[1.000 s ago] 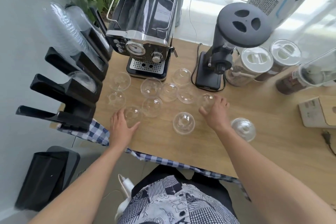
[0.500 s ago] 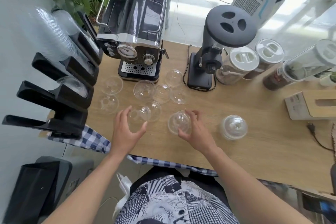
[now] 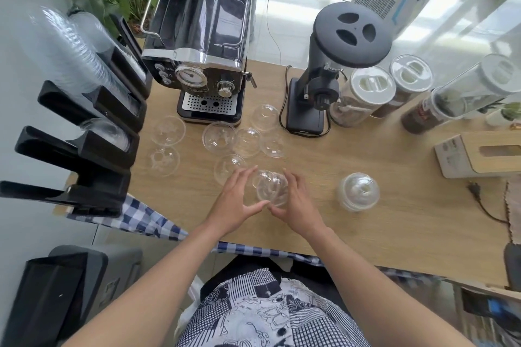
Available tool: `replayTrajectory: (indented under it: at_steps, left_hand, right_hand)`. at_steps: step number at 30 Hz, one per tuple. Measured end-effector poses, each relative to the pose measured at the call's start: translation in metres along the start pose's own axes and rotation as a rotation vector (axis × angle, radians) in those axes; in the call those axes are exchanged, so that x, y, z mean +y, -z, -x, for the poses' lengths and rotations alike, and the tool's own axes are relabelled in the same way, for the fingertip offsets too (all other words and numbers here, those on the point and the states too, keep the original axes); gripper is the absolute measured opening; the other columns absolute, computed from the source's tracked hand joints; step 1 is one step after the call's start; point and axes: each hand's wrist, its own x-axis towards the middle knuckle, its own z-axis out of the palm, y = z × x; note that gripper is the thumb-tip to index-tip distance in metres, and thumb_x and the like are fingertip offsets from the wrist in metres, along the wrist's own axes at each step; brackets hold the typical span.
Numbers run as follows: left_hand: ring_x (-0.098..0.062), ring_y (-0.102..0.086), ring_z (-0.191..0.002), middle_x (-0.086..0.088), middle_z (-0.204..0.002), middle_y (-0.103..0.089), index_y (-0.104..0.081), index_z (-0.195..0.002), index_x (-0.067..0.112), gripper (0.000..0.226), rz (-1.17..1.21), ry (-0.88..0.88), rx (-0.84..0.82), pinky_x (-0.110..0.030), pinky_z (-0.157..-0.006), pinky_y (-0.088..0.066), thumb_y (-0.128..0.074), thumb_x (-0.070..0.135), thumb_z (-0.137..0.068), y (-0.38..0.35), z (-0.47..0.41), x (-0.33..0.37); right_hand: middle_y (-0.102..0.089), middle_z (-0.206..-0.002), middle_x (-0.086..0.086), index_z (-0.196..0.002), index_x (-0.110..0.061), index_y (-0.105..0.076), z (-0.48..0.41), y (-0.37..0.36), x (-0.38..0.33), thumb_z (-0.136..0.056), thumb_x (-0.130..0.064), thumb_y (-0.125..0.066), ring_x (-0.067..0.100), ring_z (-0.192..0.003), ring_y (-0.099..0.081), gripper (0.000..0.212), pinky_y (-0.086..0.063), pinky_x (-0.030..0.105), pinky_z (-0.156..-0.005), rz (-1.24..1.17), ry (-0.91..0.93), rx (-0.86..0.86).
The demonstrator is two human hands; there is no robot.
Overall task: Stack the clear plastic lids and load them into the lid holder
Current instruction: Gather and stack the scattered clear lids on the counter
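Both hands, left hand (image 3: 235, 201) and right hand (image 3: 296, 205), cupped overlapping lids (image 3: 270, 187); loose lids (image 3: 246, 141) crowded behind, espresso machine (image 3: 201, 45) beyond, lid holder (image 3: 84, 149) left.

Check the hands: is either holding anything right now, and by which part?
Both hands, left hand and right hand, cup a small cluster of clear dome lids between them, gripping the outer rims from opposite sides just above the table.

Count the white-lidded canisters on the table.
3, in a row right of the grinder: the first canister beside it, the second canister just past it, the third canister farthest right. More may sit off-frame.
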Motion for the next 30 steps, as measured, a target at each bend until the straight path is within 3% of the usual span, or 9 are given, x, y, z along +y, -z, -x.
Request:
replayTrajectory:
  at_steps: [4, 7, 12, 15, 17, 20, 23, 27, 30]
  left_hand:
    - [-0.003, -0.035, -0.156, 0.016, -0.175, -0.034, -0.027, -0.173, 0.037, 0.104, -0.038, 0.006, -0.057, -0.042, -0.130, -0.034, -0.084, 0.061, -0.090, -0.011, -0.008, 0.002]
    - [-0.010, -0.042, -0.157, 0.012, -0.175, -0.036, -0.030, -0.173, 0.034, 0.102, -0.074, 0.011, -0.077, -0.040, -0.127, -0.038, -0.086, 0.056, -0.091, -0.018, -0.013, 0.006]
    - [-0.016, -0.040, -0.160, 0.008, -0.176, -0.033, -0.027, -0.175, 0.031, 0.105, -0.111, 0.023, -0.086, -0.041, -0.130, -0.032, -0.087, 0.049, -0.091, -0.022, -0.020, 0.008]
    - [-0.011, -0.037, -0.159, 0.008, -0.174, -0.033, -0.026, -0.175, 0.031, 0.107, -0.118, 0.001, -0.068, -0.036, -0.127, -0.031, -0.087, 0.055, -0.090, -0.014, -0.020, 0.006]
    - [-0.006, -0.048, -0.146, 0.010, -0.166, -0.042, -0.036, -0.170, 0.031, 0.096, -0.097, -0.006, 0.005, -0.034, -0.122, -0.040, -0.083, 0.061, -0.092, -0.007, -0.018, 0.003]
    - [-0.007, -0.062, -0.115, 0.009, -0.140, -0.056, -0.056, -0.153, 0.024, 0.067, -0.114, -0.013, 0.246, -0.034, -0.104, -0.062, -0.080, 0.053, -0.098, 0.006, -0.018, -0.004]
    - [-0.020, -0.054, -0.130, 0.000, -0.143, -0.055, -0.056, -0.153, 0.020, 0.071, -0.258, 0.095, 0.393, -0.040, -0.114, -0.052, -0.082, 0.052, -0.095, 0.017, -0.024, -0.015]
    - [-0.027, -0.041, -0.151, -0.005, -0.167, -0.041, -0.032, -0.174, 0.019, 0.107, -0.356, 0.262, 0.225, -0.040, -0.125, -0.038, -0.082, 0.064, -0.090, 0.020, -0.028, -0.028]
    - [-0.025, -0.039, -0.152, -0.004, -0.168, -0.041, -0.029, -0.175, 0.022, 0.105, -0.347, 0.260, 0.203, -0.038, -0.129, -0.035, -0.082, 0.058, -0.093, 0.017, -0.027, -0.032]
  right_hand:
    - [-0.045, -0.152, 0.010, -0.166, -0.019, -0.040, 0.006, -0.001, 0.008, -0.090, -0.046, -0.090, 0.025, -0.141, -0.050, 0.095, -0.051, 0.051, -0.119, 0.025, -0.047, 0.015]
    - [-0.050, -0.141, 0.006, -0.158, -0.019, -0.047, 0.009, -0.001, 0.011, -0.097, -0.040, -0.084, 0.022, -0.129, -0.055, 0.075, -0.051, 0.046, -0.115, 0.037, -0.009, -0.015]
    - [-0.049, -0.150, 0.010, -0.161, -0.015, -0.046, 0.004, 0.005, 0.009, -0.103, -0.021, -0.068, 0.027, -0.133, -0.056, 0.063, -0.052, 0.051, -0.113, -0.008, -0.007, -0.085]
    - [-0.047, -0.151, 0.012, -0.162, -0.009, -0.044, -0.005, 0.012, 0.009, -0.107, -0.013, -0.064, 0.028, -0.129, -0.061, 0.059, -0.055, 0.046, -0.108, -0.041, -0.043, 0.003]
    - [-0.052, -0.143, 0.010, -0.157, -0.011, -0.049, -0.017, 0.020, 0.007, -0.108, -0.016, -0.064, 0.023, -0.119, -0.061, 0.051, -0.053, 0.038, -0.098, -0.039, -0.031, 0.080]
    - [-0.057, -0.135, 0.008, -0.157, -0.016, -0.052, -0.040, 0.032, -0.002, -0.110, -0.020, -0.061, 0.024, -0.110, -0.064, 0.048, -0.056, 0.043, -0.096, -0.007, -0.010, 0.111]
    - [-0.062, -0.133, 0.011, -0.166, -0.019, -0.047, -0.064, 0.042, -0.012, -0.111, -0.020, -0.058, 0.030, -0.116, -0.066, 0.056, -0.057, 0.048, -0.102, 0.052, 0.004, 0.049]
    - [-0.072, -0.132, 0.014, -0.171, -0.020, -0.041, -0.088, 0.046, -0.019, -0.114, -0.022, -0.052, 0.035, -0.122, -0.070, 0.058, -0.058, 0.048, -0.103, 0.204, -0.057, -0.093]
    - [-0.078, -0.130, 0.012, -0.160, -0.018, -0.055, -0.092, 0.046, -0.019, -0.114, -0.021, -0.054, 0.033, -0.119, -0.073, 0.047, -0.061, 0.049, -0.101, 0.210, -0.102, -0.088]
